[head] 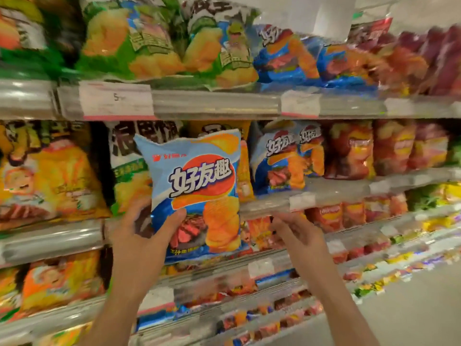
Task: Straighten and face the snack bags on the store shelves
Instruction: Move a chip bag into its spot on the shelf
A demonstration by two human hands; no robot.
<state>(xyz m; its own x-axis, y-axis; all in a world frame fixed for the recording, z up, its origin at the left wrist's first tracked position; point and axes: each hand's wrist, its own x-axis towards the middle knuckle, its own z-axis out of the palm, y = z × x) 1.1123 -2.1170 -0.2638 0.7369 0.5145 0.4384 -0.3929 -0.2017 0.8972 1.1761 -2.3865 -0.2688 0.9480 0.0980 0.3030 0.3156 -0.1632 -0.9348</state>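
Observation:
My left hand [147, 228] grips the lower left corner of a light-blue chip bag [197, 186] with an orange-red logo, held upright in front of the middle shelf, face toward me. My right hand [296, 233] hovers just right of the bag's bottom edge, fingers loosely curled, holding nothing and apart from the bag. Matching blue bags [284, 158] stand on the middle shelf to the right, and more blue bags [306, 58] lean on the top shelf.
Green-and-yellow bags [159, 43] fill the top shelf's left. Yellow bags [50, 171] sit at middle left, red bags [374, 148] at middle right. A shelf rail with price tags [214, 106] runs across. Lower shelves [274, 283] hold small packets; aisle floor [411, 308] lies at the bottom right.

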